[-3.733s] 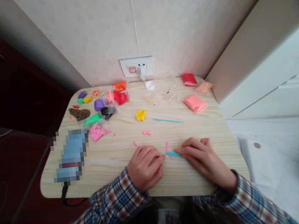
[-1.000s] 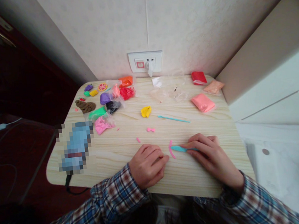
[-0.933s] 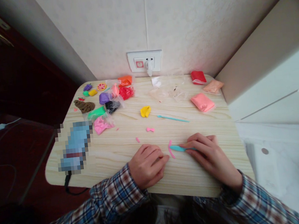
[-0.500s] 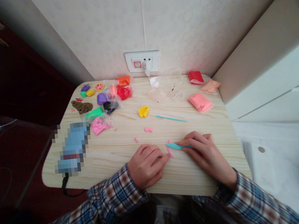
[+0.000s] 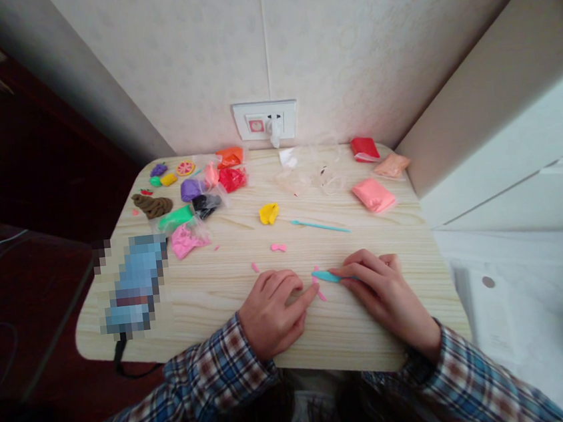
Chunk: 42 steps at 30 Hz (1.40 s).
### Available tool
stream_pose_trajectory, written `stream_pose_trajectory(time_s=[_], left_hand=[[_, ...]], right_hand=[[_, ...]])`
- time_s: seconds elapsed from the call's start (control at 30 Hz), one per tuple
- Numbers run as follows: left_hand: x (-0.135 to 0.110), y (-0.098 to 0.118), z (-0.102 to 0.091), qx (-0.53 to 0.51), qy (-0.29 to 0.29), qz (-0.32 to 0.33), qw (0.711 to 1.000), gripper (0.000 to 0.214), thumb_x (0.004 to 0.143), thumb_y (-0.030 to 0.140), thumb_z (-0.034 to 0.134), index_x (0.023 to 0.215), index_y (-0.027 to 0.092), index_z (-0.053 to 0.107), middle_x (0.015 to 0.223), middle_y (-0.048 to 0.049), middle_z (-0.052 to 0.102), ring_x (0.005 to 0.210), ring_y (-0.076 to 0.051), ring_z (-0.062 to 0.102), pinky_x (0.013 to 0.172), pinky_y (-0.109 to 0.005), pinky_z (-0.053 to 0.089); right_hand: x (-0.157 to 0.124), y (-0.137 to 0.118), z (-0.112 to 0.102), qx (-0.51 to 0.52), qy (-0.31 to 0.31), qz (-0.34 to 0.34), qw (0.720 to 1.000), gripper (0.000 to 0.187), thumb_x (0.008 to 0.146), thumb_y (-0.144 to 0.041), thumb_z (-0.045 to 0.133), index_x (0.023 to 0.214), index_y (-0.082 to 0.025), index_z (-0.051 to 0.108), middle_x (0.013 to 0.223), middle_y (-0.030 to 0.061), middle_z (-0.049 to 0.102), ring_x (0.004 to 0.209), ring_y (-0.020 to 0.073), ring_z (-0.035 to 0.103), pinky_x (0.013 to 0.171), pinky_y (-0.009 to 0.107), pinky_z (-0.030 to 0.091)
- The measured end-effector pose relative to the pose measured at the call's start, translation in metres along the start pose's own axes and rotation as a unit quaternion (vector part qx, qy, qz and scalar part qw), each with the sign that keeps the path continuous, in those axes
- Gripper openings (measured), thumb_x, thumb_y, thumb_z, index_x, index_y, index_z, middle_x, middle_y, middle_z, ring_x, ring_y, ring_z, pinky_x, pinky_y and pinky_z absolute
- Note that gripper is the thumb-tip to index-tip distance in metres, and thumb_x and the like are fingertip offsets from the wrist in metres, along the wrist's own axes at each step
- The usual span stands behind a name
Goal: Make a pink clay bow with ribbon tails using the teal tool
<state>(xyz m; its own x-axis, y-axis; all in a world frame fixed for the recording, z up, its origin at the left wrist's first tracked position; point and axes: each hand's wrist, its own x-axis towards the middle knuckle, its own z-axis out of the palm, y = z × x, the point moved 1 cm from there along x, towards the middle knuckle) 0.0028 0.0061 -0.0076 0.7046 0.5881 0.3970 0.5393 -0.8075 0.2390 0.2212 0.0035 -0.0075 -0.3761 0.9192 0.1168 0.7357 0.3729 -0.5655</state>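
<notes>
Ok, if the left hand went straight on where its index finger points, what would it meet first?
Probably the pink strip, which it may be touching; just beyond lies the blue tool in the right hand. Depth is unclear.

The knife (image 5: 325, 276) is light blue, its flat blade tapering to a point, its other end inside the right grip (image 5: 383, 294). It points left, tip across the upper part of the strip (image 5: 321, 296). The strip is pink, thin and slightly bent, lying on the tabletop (image 5: 210, 299); a left fingertip (image 5: 314, 288) meets its middle. Whether it is cut through is hidden.
</notes>
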Motion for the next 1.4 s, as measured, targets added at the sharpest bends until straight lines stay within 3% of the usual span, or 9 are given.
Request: stream_pose_trajectory(time_s=[0.33,0.5,0.7,1.0,1.4], left_hand=[[0.001,-0.001,-0.001,0.003,-0.004,-0.009,1.0,0.04,0.08,0.017,0.048,0.117,0.012,0.057,0.095,-0.0113,0.059,0.097,-0.025,0.05,0.083,-0.042,0.045],[0.001,0.001,-0.003,-0.005,0.007,-0.045,0.999,0.038,0.081,0.016,0.046,0.117,0.013,0.057,0.095,-0.0108,0.06,0.098,-0.025,0.051,0.084,-0.043,0.046],[-0.001,0.0,-0.006,-0.014,0.073,-0.015,0.997,0.026,0.079,0.013,0.048,0.101,0.012,0.062,0.084,-0.0088,0.06,0.088,-0.022,0.053,0.075,-0.037,0.049],[0.0,0.005,-0.01,-0.047,0.102,0.019,0.993,0.016,0.079,0.008,0.048,0.087,0.011,0.062,0.071,-0.0057,0.058,0.078,-0.019,0.052,0.068,-0.032,0.047],[-0.001,0.007,-0.011,-0.053,0.084,0.05,0.994,0.018,0.082,0.01,0.043,0.081,0.012,0.061,0.066,-0.0044,0.056,0.071,-0.017,0.052,0.063,-0.03,0.045]], right_hand=[[0.0,0.001,-0.001,0.045,0.012,0.024,0.999,0.023,0.093,-0.027,0.044,0.112,-0.028,0.057,0.097,0.0023,0.059,0.093,0.0167,0.054,0.078,0.034,0.032],[0.013,-0.003,-0.006,0.076,0.022,0.023,0.997,0.031,0.09,-0.036,0.047,0.12,-0.028,0.053,0.101,0.0051,0.057,0.095,0.0191,0.054,0.079,0.036,0.035],[0.032,-0.003,0.001,0.042,0.011,0.027,0.999,0.018,0.088,-0.03,0.052,0.103,-0.026,0.061,0.099,0.0051,0.055,0.092,0.0198,0.054,0.078,0.037,0.035],[0.038,-0.009,0.011,0.057,-0.006,0.05,0.997,0.006,0.084,-0.026,0.058,0.09,-0.025,0.06,0.097,0.003,0.057,0.092,0.0195,0.054,0.078,0.037,0.035],[0.039,-0.012,0.009,0.014,-0.001,0.028,0.999,0.01,0.086,-0.028,0.053,0.082,-0.023,0.059,0.093,0.0035,0.058,0.088,0.0195,0.055,0.072,0.036,0.037]])
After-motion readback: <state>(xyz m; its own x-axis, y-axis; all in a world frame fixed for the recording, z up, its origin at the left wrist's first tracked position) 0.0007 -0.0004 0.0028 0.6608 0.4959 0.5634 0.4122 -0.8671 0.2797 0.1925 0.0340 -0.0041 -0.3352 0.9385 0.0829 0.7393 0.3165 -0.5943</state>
